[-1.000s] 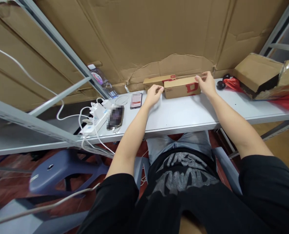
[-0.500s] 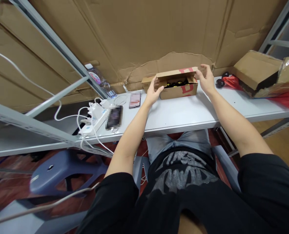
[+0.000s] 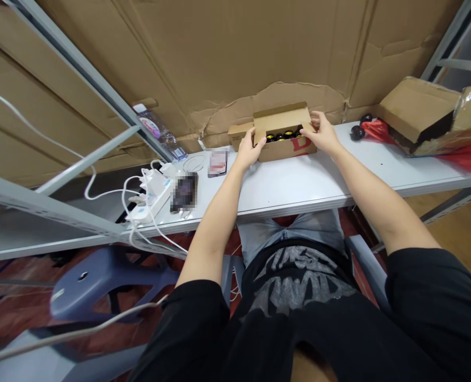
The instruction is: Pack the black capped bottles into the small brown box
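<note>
A small brown cardboard box (image 3: 277, 153) with red print stands on the white shelf, its top raised at the back. Several dark round pieces with yellow rings (image 3: 288, 135) show inside it. My left hand (image 3: 249, 150) grips the box's left end, thumb on the side flap and fingers around the outside. At the opposite end, my right hand (image 3: 323, 133) pinches the right side flap between thumb and fingers. The palm sides of both hands are partly hidden.
Left on the shelf (image 3: 299, 180) are a power strip (image 3: 150, 207) with white cables, a blurred dark device (image 3: 184, 192), a small packet (image 3: 218, 163) and a plastic bottle (image 3: 159, 132). Rightward lie dark balls (image 3: 357, 132), a red bag (image 3: 381, 131) and a bigger open carton (image 3: 418, 111).
The box's lid has tipped further back, showing more of the dark pieces. My right hand has moved left and closed on the right flap; my left hand stays at the left end.
</note>
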The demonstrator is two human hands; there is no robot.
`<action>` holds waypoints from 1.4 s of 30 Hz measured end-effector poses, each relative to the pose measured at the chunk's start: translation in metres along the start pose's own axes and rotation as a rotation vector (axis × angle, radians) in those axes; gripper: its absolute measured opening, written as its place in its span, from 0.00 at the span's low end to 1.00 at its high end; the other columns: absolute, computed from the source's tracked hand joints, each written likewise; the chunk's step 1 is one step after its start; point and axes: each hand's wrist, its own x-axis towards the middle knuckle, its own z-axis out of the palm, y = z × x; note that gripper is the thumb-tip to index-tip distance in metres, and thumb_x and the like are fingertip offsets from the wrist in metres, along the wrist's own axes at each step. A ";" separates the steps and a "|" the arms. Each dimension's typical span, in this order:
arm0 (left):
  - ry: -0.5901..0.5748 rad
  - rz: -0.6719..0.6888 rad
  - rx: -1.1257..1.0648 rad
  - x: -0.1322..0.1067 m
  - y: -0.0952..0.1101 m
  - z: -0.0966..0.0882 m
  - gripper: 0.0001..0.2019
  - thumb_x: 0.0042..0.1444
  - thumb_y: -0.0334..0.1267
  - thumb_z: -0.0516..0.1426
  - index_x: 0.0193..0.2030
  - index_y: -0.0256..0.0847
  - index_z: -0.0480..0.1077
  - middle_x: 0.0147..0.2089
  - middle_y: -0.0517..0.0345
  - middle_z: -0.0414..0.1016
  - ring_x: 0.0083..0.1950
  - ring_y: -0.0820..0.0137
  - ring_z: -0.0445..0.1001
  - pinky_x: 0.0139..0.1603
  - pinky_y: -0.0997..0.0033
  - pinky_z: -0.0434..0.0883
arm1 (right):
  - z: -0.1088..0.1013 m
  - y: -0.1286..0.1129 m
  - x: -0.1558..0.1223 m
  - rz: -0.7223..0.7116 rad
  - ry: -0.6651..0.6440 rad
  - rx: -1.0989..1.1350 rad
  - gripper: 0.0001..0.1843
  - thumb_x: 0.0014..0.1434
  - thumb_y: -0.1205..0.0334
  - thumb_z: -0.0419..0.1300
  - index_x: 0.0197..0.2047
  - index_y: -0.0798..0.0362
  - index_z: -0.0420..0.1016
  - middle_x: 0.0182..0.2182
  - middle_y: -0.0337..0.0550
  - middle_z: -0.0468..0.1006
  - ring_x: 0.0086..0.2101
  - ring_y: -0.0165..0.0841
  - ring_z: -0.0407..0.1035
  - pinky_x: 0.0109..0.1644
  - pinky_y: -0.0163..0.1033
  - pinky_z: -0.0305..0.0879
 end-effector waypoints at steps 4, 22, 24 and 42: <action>0.104 -0.099 0.006 0.000 0.006 -0.010 0.32 0.85 0.69 0.55 0.81 0.51 0.74 0.79 0.37 0.86 0.83 0.44 0.84 0.91 0.35 0.72 | -0.008 0.002 0.002 0.040 0.095 0.013 0.51 0.74 0.22 0.59 0.84 0.50 0.76 0.70 0.62 0.90 0.65 0.62 0.87 0.78 0.65 0.80; -0.005 -0.010 0.068 -0.020 0.031 -0.032 0.16 0.84 0.44 0.55 0.60 0.49 0.85 0.65 0.41 0.88 0.72 0.49 0.85 0.86 0.41 0.76 | -0.038 0.006 -0.006 -0.117 -0.042 -0.271 0.26 0.78 0.58 0.51 0.63 0.46 0.89 0.68 0.60 0.90 0.73 0.64 0.75 0.84 0.77 0.62; -0.010 0.004 0.089 -0.021 0.034 -0.033 0.17 0.86 0.48 0.55 0.61 0.48 0.86 0.67 0.39 0.86 0.75 0.47 0.83 0.88 0.40 0.74 | -0.038 -0.002 -0.010 -0.140 -0.069 -0.258 0.26 0.78 0.55 0.51 0.64 0.44 0.90 0.66 0.58 0.91 0.74 0.65 0.75 0.86 0.80 0.59; -0.071 0.156 0.256 -0.031 0.075 -0.038 0.10 0.80 0.43 0.59 0.55 0.47 0.82 0.63 0.41 0.90 0.73 0.46 0.81 0.84 0.43 0.74 | -0.021 -0.035 -0.025 -0.259 -0.229 -0.465 0.30 0.88 0.45 0.42 0.64 0.50 0.82 0.58 0.65 0.90 0.67 0.64 0.78 0.79 0.72 0.60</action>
